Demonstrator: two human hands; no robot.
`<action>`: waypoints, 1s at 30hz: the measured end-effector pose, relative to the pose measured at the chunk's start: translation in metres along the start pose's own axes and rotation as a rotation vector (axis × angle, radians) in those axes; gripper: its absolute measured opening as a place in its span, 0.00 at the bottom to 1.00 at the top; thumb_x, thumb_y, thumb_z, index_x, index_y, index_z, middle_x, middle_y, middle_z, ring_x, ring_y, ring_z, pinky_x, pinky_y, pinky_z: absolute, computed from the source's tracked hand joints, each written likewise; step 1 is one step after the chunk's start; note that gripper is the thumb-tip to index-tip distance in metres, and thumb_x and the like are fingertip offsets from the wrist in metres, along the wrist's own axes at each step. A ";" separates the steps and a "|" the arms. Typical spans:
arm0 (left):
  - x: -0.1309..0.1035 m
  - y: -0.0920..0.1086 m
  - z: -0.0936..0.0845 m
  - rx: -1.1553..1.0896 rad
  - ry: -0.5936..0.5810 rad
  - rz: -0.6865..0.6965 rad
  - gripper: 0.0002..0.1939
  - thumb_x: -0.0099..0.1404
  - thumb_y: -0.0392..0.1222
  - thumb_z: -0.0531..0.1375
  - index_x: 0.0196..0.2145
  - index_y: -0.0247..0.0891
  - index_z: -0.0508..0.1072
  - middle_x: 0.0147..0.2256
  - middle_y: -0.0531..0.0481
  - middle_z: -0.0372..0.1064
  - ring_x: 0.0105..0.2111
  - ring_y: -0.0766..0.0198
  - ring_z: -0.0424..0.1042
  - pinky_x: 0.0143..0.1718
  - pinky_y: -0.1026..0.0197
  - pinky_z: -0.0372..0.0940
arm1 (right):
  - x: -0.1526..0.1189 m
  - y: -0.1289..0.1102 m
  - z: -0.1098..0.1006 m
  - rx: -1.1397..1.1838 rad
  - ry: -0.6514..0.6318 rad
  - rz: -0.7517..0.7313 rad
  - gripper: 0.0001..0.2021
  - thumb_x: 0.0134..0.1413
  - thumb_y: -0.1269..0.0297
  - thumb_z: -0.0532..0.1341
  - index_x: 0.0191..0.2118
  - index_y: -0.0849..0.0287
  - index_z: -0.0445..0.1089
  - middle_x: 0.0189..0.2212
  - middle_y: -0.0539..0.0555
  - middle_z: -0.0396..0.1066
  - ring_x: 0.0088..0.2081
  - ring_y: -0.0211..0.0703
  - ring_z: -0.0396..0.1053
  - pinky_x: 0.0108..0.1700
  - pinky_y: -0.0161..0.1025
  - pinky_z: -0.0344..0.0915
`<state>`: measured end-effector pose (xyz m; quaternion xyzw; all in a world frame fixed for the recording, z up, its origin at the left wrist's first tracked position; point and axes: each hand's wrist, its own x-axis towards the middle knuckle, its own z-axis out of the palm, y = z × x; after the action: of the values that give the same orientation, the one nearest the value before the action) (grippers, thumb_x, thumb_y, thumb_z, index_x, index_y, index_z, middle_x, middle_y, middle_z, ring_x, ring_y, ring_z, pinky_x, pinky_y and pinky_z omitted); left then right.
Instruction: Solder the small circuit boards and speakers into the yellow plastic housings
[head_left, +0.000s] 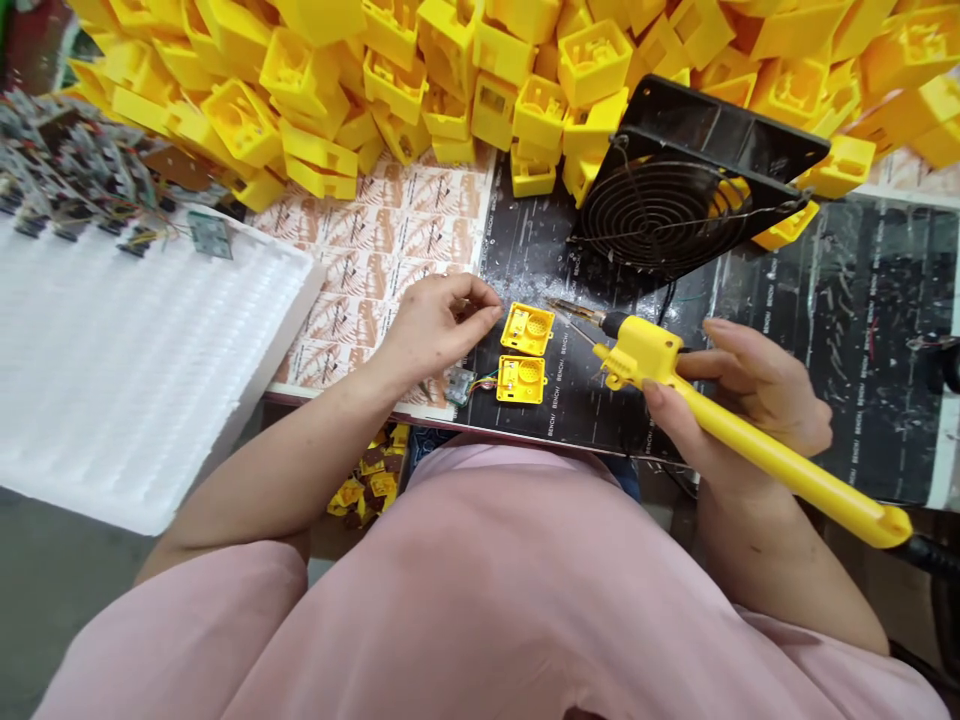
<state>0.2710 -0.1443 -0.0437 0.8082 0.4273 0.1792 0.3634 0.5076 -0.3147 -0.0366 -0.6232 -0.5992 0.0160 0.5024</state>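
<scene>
Two small yellow housings lie open side up on the black mat, one behind the other: the rear housing point(528, 330) and the front housing point(521, 380). Coloured wires run from the front one to a small circuit board point(459, 386) on its left. My left hand point(442, 325) is just left of the rear housing, thumb and forefinger closed together; whatever is between them is too small to make out. In my right hand point(739, 400) is a yellow soldering tool point(652, 352), its metal tip pointing left, just right of the rear housing.
Many yellow housings point(435, 60) are heaped along the back. A black fan point(675, 190) with a wire guard stands at the back right. To the left lies a white foam tray point(142, 360), with wired boards point(82, 170) piled behind it. A black cable trails beneath the fan.
</scene>
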 end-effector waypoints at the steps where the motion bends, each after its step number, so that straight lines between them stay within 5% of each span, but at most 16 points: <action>1: 0.000 0.000 0.001 0.012 -0.002 0.012 0.12 0.65 0.46 0.59 0.35 0.37 0.79 0.30 0.51 0.77 0.28 0.65 0.71 0.39 0.58 0.69 | 0.000 -0.001 0.000 0.008 -0.009 0.015 0.31 0.54 0.62 0.76 0.62 0.42 0.72 0.41 0.50 0.83 0.28 0.46 0.80 0.30 0.43 0.80; 9: 0.006 0.004 0.004 0.157 -0.036 0.083 0.10 0.66 0.44 0.59 0.35 0.40 0.79 0.29 0.54 0.77 0.32 0.63 0.73 0.67 0.41 0.57 | -0.006 0.006 -0.001 0.043 0.007 0.069 0.23 0.52 0.63 0.77 0.54 0.45 0.77 0.36 0.49 0.83 0.29 0.46 0.79 0.29 0.44 0.80; 15: 0.004 0.000 0.001 0.136 -0.056 0.116 0.12 0.67 0.45 0.56 0.35 0.39 0.78 0.32 0.51 0.77 0.36 0.59 0.74 0.59 0.47 0.65 | -0.003 0.009 0.004 0.183 0.118 0.059 0.11 0.52 0.61 0.77 0.39 0.51 0.78 0.28 0.47 0.79 0.25 0.44 0.77 0.24 0.40 0.76; 21: 0.003 0.001 -0.003 0.058 -0.079 0.136 0.13 0.68 0.46 0.53 0.38 0.38 0.75 0.37 0.46 0.78 0.41 0.57 0.75 0.53 0.50 0.68 | -0.002 0.010 0.003 0.164 0.105 0.073 0.14 0.52 0.62 0.77 0.44 0.51 0.79 0.32 0.48 0.81 0.27 0.41 0.78 0.26 0.36 0.76; 26: 0.002 0.006 -0.008 0.169 -0.159 0.158 0.10 0.68 0.43 0.54 0.35 0.40 0.75 0.35 0.53 0.78 0.39 0.60 0.74 0.71 0.35 0.51 | -0.007 0.009 0.000 0.116 0.072 0.097 0.19 0.52 0.61 0.77 0.50 0.49 0.79 0.35 0.50 0.82 0.28 0.43 0.79 0.28 0.38 0.78; 30: 0.002 0.009 -0.011 0.312 -0.176 0.237 0.11 0.67 0.42 0.56 0.34 0.43 0.79 0.34 0.52 0.78 0.44 0.54 0.75 0.72 0.26 0.41 | -0.004 0.006 -0.004 0.174 0.019 -0.019 0.16 0.50 0.65 0.77 0.44 0.49 0.78 0.31 0.49 0.81 0.27 0.44 0.78 0.24 0.39 0.76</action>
<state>0.2707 -0.1412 -0.0299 0.9118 0.3185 0.0809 0.2462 0.5134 -0.3191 -0.0406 -0.5717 -0.5966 0.0573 0.5603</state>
